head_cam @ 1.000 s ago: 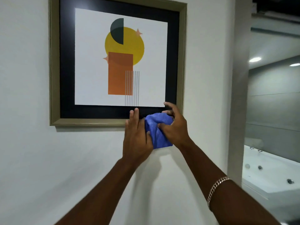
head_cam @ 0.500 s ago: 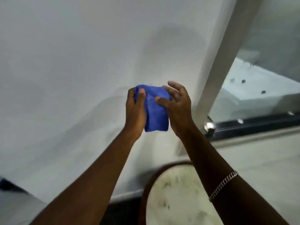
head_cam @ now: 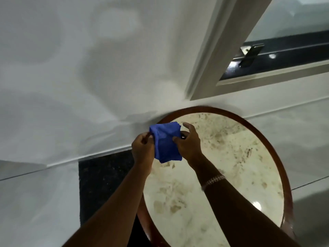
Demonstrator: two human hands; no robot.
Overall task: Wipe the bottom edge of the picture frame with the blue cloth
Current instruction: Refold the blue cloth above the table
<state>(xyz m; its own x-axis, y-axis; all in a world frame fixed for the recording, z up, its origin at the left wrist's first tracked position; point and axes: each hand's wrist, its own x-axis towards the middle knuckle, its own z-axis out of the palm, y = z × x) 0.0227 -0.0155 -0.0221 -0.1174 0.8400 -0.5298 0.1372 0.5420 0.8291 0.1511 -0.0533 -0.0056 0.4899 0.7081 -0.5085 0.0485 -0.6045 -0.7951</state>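
The blue cloth (head_cam: 166,142) is bunched and held between both hands in the air, low in front of the white wall. My left hand (head_cam: 142,148) pinches its left edge. My right hand (head_cam: 189,145) grips its right side with the fingers curled around it. The picture frame is out of view, above the top of the image.
A round table with a marbled cream top and a dark red wooden rim (head_cam: 277,157) stands below the hands against the wall. A black floor strip (head_cam: 105,182) lies at the left. A white door frame (head_cam: 211,56) and glass panel with a metal hinge (head_cam: 250,54) are at upper right.
Both hands came down off the picture frame with the cloth, and my view tilted down from the frame to the round table and floor.
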